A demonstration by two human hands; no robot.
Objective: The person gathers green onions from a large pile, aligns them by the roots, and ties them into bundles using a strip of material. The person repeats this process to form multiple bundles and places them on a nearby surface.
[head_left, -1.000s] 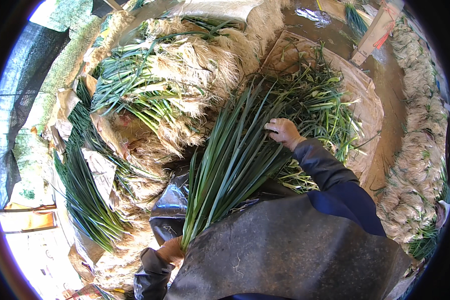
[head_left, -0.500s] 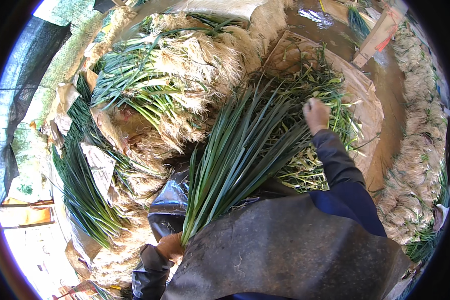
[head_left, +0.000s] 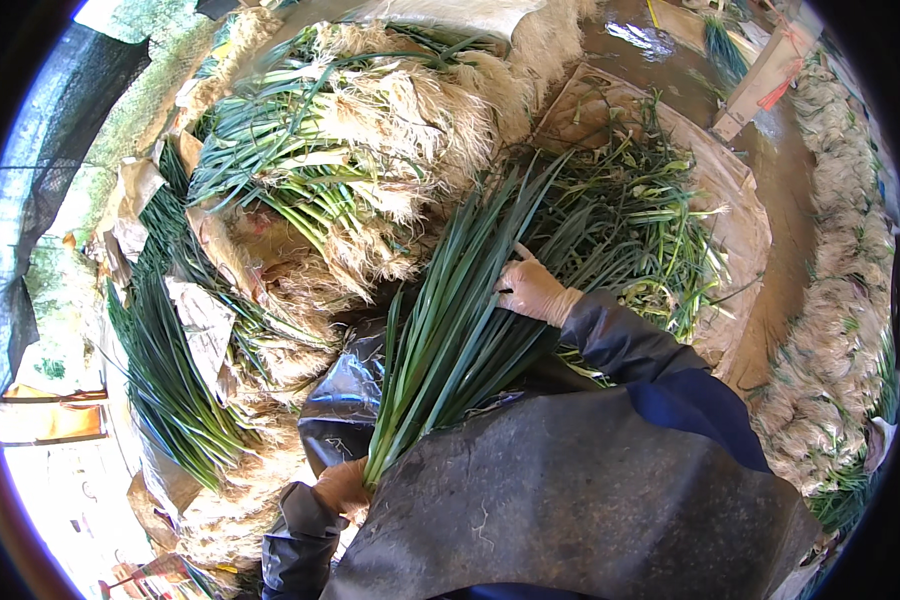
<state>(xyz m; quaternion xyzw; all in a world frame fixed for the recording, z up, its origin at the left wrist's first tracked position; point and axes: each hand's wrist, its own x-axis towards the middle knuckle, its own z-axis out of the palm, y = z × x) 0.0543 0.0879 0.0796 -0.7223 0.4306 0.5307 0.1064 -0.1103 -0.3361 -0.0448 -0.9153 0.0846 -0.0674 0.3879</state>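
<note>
A bunch of long green onions (head_left: 450,300) slants across my lap, its dark leaves fanning up and away. My left hand (head_left: 343,492) is closed round the pale lower end of the bunch, beside my apron. Partway up the leaves, my right hand (head_left: 535,291) rests at the bunch's right side, fingers curled in on the leaves with one finger pointing upward. Exactly which leaves it pinches is hard to make out. Beyond that hand lies a heap of loose, trimmed-off leaves (head_left: 660,215), green and yellowish.
At the upper left stands a big pile of green onions with shaggy pale roots (head_left: 410,130). Another leafy bundle (head_left: 170,385) lies at the left. A brown sheet (head_left: 745,215) spreads under the loose leaves. Along the right runs a row of rooted bundles (head_left: 820,300), past a wooden post (head_left: 760,85).
My right hand has come left and nearer, from over the loose leaf heap to the bunch. The leaf tips are drawn together more narrowly. My left hand keeps its hold.
</note>
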